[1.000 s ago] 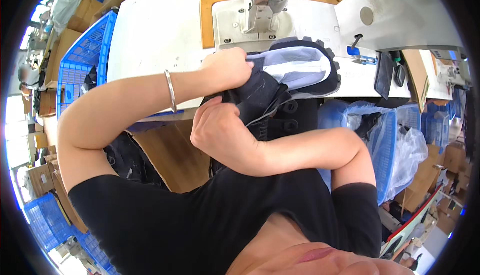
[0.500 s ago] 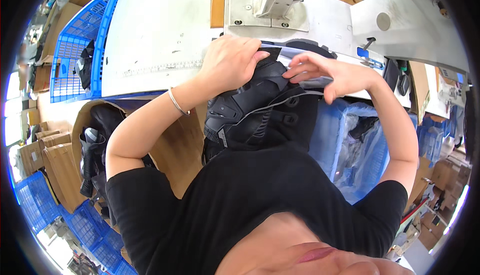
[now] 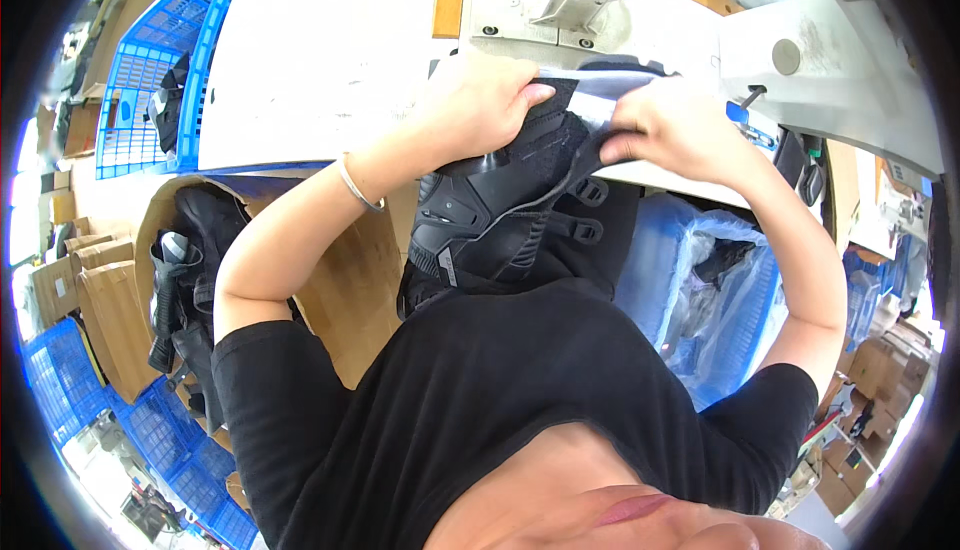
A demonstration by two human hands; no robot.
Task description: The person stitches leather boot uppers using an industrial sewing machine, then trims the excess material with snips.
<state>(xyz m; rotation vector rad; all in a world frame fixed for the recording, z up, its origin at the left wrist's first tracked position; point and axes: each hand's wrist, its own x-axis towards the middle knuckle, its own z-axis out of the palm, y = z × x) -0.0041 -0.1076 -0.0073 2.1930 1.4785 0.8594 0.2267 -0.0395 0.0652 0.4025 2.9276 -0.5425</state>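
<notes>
A black boot (image 3: pixel 455 212) with hard moulded plates and buckles (image 3: pixel 580 230) lies across my lap, its upper end against the front edge of the white table (image 3: pixel 290 70). My left hand (image 3: pixel 480 105) is closed on the black upper edge of the boot at its far end. With thumb and fingers, my right hand (image 3: pixel 675 135) pinches the boot's dark side flap (image 3: pixel 588 158) and holds it folded outward. A pale lining shows between the two hands. Behind my hands, part of another dark piece (image 3: pixel 605 62) rests on the table.
A machine's metal post (image 3: pixel 585 0) stands on a light base plate beyond my hands. At the left is a blue crate (image 3: pixel 205 60); below it a cardboard box holds black gear (image 3: pixel 205 215). A plastic-lined blue bin (image 3: pixel 655 275) stands right of my lap.
My right hand has gone from loose, spread fingers to gripping the flap, which is now pulled open to the right. My left hand keeps its hold on the upper edge.
</notes>
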